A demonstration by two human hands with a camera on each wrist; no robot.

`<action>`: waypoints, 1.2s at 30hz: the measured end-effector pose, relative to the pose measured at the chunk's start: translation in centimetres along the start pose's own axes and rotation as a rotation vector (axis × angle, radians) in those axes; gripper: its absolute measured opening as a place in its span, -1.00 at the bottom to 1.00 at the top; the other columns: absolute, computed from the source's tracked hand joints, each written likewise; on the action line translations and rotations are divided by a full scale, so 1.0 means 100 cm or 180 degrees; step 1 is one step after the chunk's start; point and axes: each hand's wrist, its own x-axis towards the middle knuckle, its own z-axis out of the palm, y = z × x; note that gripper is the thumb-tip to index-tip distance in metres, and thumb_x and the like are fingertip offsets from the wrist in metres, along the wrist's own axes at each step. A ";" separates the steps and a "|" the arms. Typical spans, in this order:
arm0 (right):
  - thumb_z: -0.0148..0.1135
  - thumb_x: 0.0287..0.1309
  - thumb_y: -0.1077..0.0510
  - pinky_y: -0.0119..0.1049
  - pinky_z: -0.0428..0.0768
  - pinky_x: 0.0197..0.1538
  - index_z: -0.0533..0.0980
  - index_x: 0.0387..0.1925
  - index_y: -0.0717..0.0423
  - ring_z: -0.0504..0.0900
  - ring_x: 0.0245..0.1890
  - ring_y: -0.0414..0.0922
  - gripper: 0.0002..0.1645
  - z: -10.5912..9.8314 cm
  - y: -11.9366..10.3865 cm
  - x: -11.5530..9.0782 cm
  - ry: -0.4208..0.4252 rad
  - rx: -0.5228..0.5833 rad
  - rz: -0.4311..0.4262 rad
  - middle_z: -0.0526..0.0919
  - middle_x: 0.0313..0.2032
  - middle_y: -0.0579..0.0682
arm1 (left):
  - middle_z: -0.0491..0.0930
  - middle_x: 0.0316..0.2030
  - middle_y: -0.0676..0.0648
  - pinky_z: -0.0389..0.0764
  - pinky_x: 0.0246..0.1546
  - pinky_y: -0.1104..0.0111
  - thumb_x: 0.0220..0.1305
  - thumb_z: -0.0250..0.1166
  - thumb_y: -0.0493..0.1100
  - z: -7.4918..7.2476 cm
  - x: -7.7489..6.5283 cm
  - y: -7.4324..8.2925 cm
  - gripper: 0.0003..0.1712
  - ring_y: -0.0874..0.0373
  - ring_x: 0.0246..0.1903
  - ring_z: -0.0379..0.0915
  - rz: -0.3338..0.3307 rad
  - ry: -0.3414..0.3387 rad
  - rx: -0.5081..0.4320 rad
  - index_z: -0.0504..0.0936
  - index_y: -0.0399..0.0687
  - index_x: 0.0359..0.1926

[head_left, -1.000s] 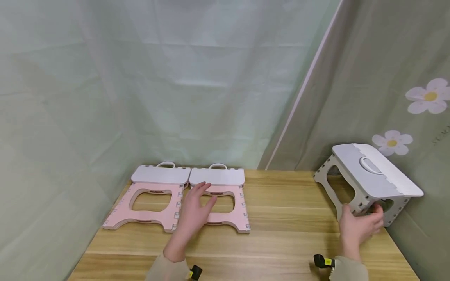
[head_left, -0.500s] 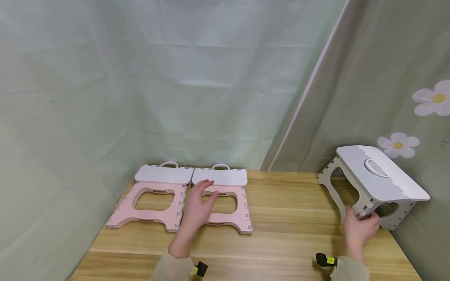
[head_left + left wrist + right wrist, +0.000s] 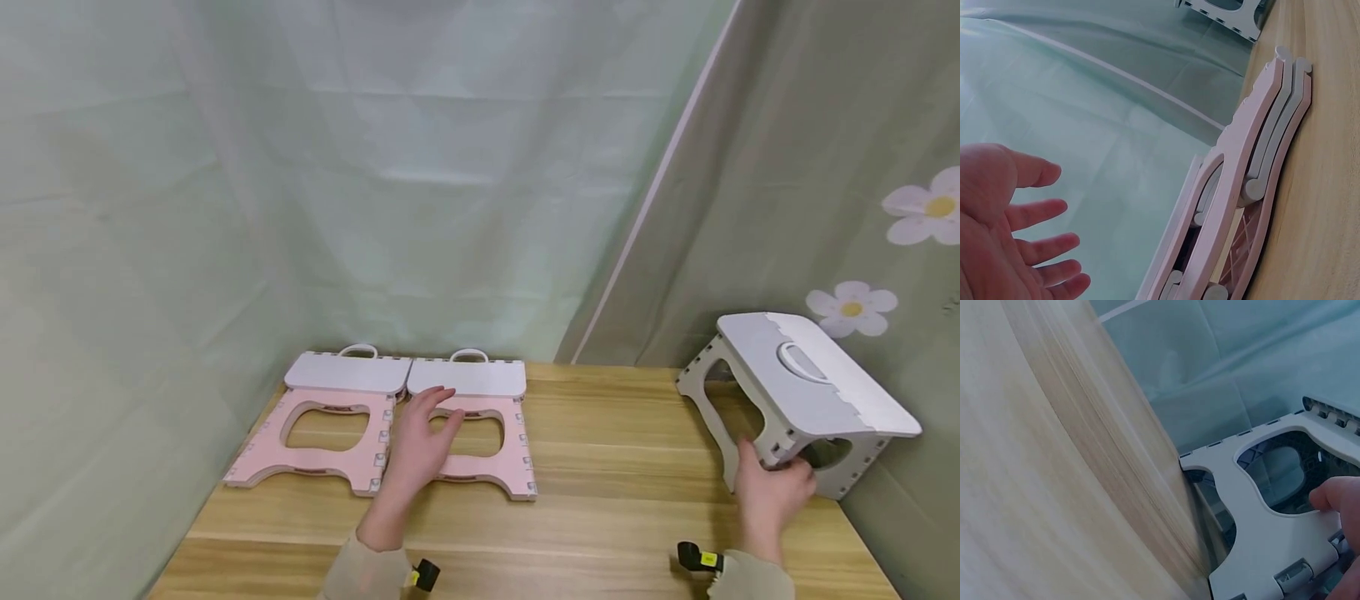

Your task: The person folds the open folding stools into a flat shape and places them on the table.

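My right hand [image 3: 776, 500] grips the near corner of a grey-white folding stool [image 3: 791, 367], which stands unfolded at the table's right side. In the right wrist view, a finger or thumb [image 3: 1335, 494] reaches to the cutout in the stool's leg panel [image 3: 1272, 544]; the other fingers are mostly hidden. My left hand [image 3: 416, 442] holds nothing, its fingers loosely spread above two pink-and-white stools folded flat: a left one [image 3: 322, 458] and a right one [image 3: 517, 450]. The left wrist view shows the hand [image 3: 1016, 231] apart from a folded pink stool [image 3: 1229, 169].
The folded stools lie side by side on the wood-grain table [image 3: 607, 467], near its back left edge. A pale green curtain [image 3: 450, 183] hangs behind the table. Another curtain with printed flowers [image 3: 851, 308] hangs close to the unfolded stool on the right.
My right hand's fingers have closed in on the near corner of the unfolded stool, which has shifted slightly towards me. My left hand stays in nearly the same place over the folded stools.
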 end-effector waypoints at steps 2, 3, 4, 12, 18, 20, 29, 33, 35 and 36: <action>0.31 0.32 -0.11 0.17 0.12 0.56 0.16 0.50 0.50 0.19 0.46 0.45 0.03 0.001 0.000 0.000 0.0051 -0.0010 -0.0014 0.19 0.46 0.52 | 0.54 0.34 -0.32 0.26 0.43 -0.22 0.44 0.42 -0.16 0.000 0.000 -0.002 -0.55 -0.34 0.40 0.35 0.0000 -0.0009 -0.0014 0.69 -0.24 0.26; 0.30 0.31 -0.09 0.18 0.14 0.55 0.16 0.50 0.50 0.22 0.45 0.46 0.01 0.001 0.000 -0.001 0.0074 0.0000 -0.0017 0.23 0.44 0.53 | 0.54 0.34 -0.32 0.26 0.43 -0.21 0.44 0.43 -0.16 0.000 0.000 -0.002 -0.55 -0.34 0.40 0.35 -0.0001 -0.0013 -0.0016 0.69 -0.24 0.27; 0.29 0.30 -0.07 0.19 0.15 0.54 0.16 0.50 0.49 0.24 0.43 0.46 0.00 0.002 -0.001 -0.001 0.0092 0.0013 -0.0013 0.26 0.42 0.53 | 0.54 0.34 -0.32 0.26 0.43 -0.22 0.45 0.42 -0.16 0.000 0.000 -0.002 -0.56 -0.34 0.40 0.35 0.0003 -0.0019 -0.0017 0.69 -0.23 0.27; 0.29 0.26 0.00 -0.08 0.08 0.58 -0.12 0.62 0.14 0.17 0.49 0.23 0.11 0.003 -0.004 -0.002 0.0098 0.0439 0.0323 0.13 0.53 0.34 | 0.54 0.34 -0.31 0.25 0.44 -0.22 0.46 0.41 -0.16 0.000 0.001 0.000 -0.55 -0.34 0.41 0.34 0.0002 -0.0106 -0.0038 0.68 -0.24 0.28; 0.29 0.26 -0.03 -0.06 0.13 0.53 -0.20 0.60 -0.04 0.21 0.42 0.21 0.13 0.001 -0.005 -0.002 0.0036 0.0501 0.0478 0.15 0.51 0.35 | 0.54 0.34 -0.33 0.24 0.45 -0.23 0.48 0.40 -0.17 0.001 0.001 -0.001 -0.57 -0.35 0.41 0.33 0.0031 -0.0157 -0.0094 0.68 -0.24 0.27; 0.29 0.25 -0.02 -0.08 0.14 0.52 -0.21 0.60 -0.06 0.22 0.41 0.19 0.14 -0.001 -0.005 -0.001 0.0006 0.0501 0.0485 0.16 0.51 0.36 | 0.55 0.33 -0.33 0.25 0.44 -0.22 0.47 0.40 -0.17 0.002 0.000 -0.001 -0.58 -0.35 0.40 0.34 0.0050 -0.0148 -0.0104 0.69 -0.25 0.26; 0.36 0.27 -0.04 -0.10 0.06 0.59 -0.26 0.65 -0.07 0.16 0.51 0.25 0.23 -0.010 -0.003 0.004 -0.0213 0.0481 0.0452 0.09 0.58 0.40 | 0.58 0.30 -0.34 0.30 0.44 -0.19 0.46 0.41 -0.19 0.004 -0.001 0.001 -0.59 -0.35 0.37 0.39 0.0110 -0.0152 -0.0120 0.69 -0.29 0.23; 0.38 0.26 -0.07 -0.03 0.11 0.59 -0.19 0.67 0.06 0.18 0.50 0.28 0.23 -0.014 -0.004 0.004 -0.0274 0.0373 0.0408 0.13 0.57 0.39 | 0.59 0.28 -0.33 0.31 0.43 -0.18 0.46 0.41 -0.20 0.004 -0.001 0.001 -0.60 -0.34 0.36 0.41 0.0121 -0.0136 -0.0116 0.70 -0.28 0.23; 0.36 0.28 -0.08 0.03 0.15 0.57 -0.11 0.66 0.18 0.22 0.48 0.30 0.19 -0.016 -0.005 0.003 -0.0296 0.0252 0.0346 0.18 0.55 0.41 | 0.59 0.29 -0.32 0.31 0.44 -0.17 0.46 0.41 -0.20 0.004 -0.002 0.001 -0.59 -0.34 0.37 0.40 0.0113 -0.0144 -0.0128 0.70 -0.27 0.23; 0.35 0.28 -0.10 0.07 0.17 0.56 -0.07 0.65 0.23 0.23 0.46 0.31 0.17 -0.017 -0.005 0.002 -0.0306 0.0171 0.0310 0.21 0.53 0.42 | 0.59 0.29 -0.32 0.31 0.44 -0.17 0.46 0.41 -0.20 0.005 -0.002 0.001 -0.59 -0.34 0.37 0.40 0.0108 -0.0151 -0.0137 0.69 -0.27 0.24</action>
